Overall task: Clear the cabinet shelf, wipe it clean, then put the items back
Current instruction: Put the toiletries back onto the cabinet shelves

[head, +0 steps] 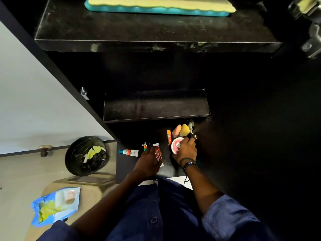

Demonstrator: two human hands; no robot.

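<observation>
While the right hand (185, 150) curls its fingers over a round pink-and-white tin (175, 144) just below the right end of the lower shelf (156, 108), the left hand (147, 164) pinches a small red packet (158, 153) below the middle of that shelf. Both hands reach down to the dark bottom board (125, 164) that lies under the lower shelf's front edge; whether the tin rests on the board or is lifted off it cannot be told. The lower shelf itself is black and streaked with dust. Directly below its right end, nearer to it than the tin, sit an orange sponge (176, 130) and a yellow sponge (184, 129), touching each other, with an orange stick (168, 137) just to their left. Below the shelf's left half lie a small keyring trinket (145, 146) and a white tube with a teal cap (129, 152). Well below and left of the shelf stands a black bin (86, 155) with a yellow scrap in it, and farther down on that side lies a torn blue wipes pack (55, 206). Above the lower shelf is a dusty upper shelf (156, 32) carrying a teal-and-yellow pad (159, 6). Dark bead bracelets (188, 163) circle the right wrist.
</observation>
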